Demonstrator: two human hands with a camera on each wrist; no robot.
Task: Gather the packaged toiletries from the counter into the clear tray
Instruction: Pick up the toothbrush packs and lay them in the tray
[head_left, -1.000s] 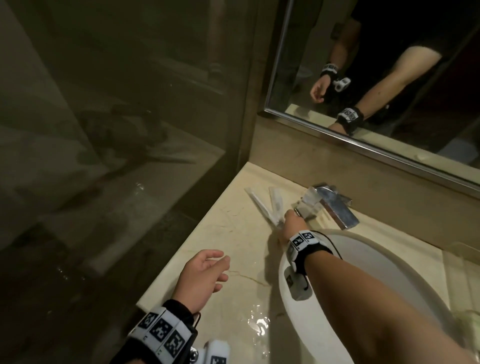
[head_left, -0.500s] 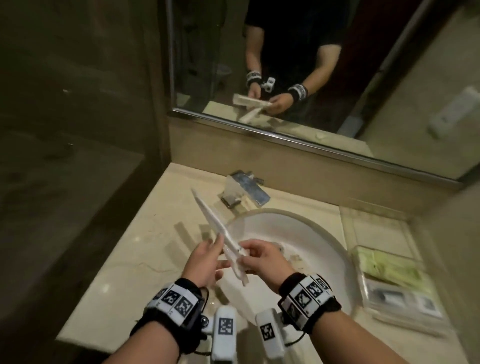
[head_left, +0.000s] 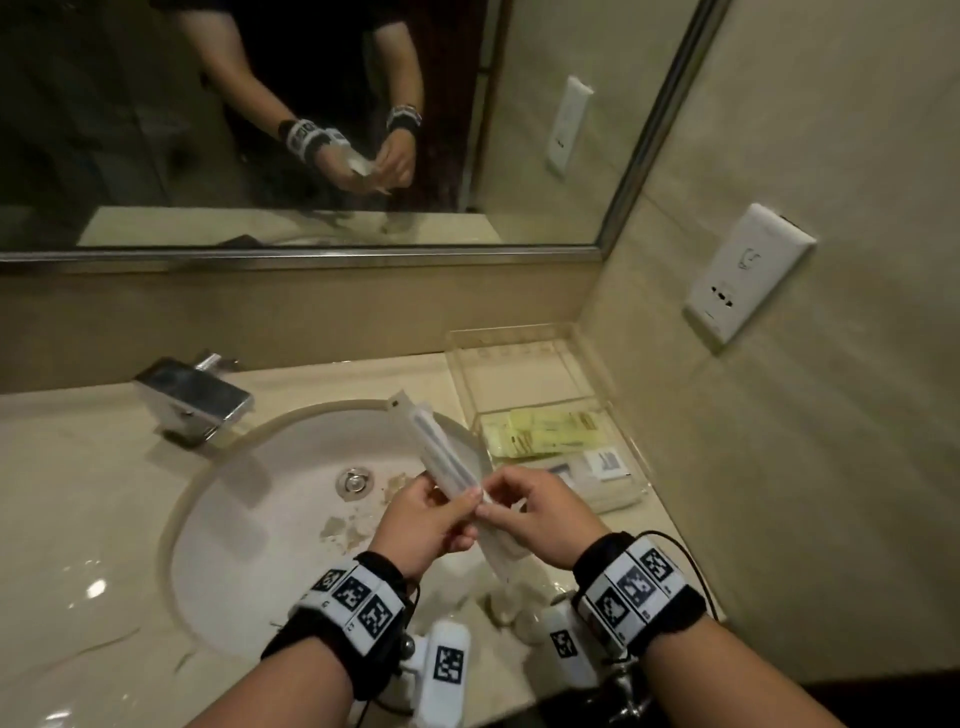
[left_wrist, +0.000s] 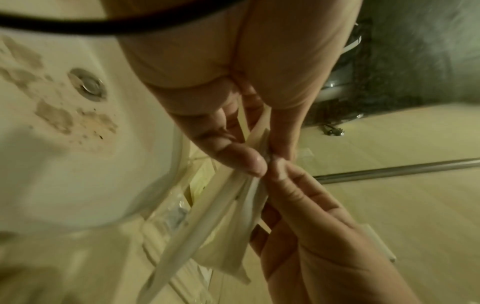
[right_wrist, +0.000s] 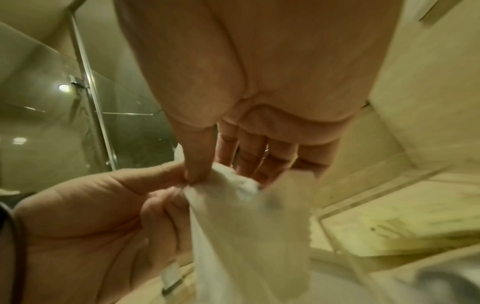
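Note:
Both hands hold long white toiletry packets (head_left: 441, 452) over the right side of the sink bowl (head_left: 270, 483). My left hand (head_left: 431, 514) pinches them between thumb and fingers; my right hand (head_left: 524, 512) pinches them from the other side. The packets (left_wrist: 223, 207) fan out, far ends pointing toward the faucet. In the right wrist view the packets (right_wrist: 241, 226) hang blurred under the pinching fingers. The clear tray (head_left: 582, 374) sits on the counter right of the sink and holds yellow sachets (head_left: 545, 431) and white packets (head_left: 602, 473).
A chrome faucet (head_left: 192, 400) stands behind the bowl at left. The mirror (head_left: 311, 130) runs along the back wall. The right wall, with a white socket plate (head_left: 743, 275), hems in the tray. Bare wet counter (head_left: 78, 493) lies left of the sink.
My right hand lifted the packets from the counter left of the faucet and brought them over the sink. My left hand joined the hold. The view swung right toward the tray.

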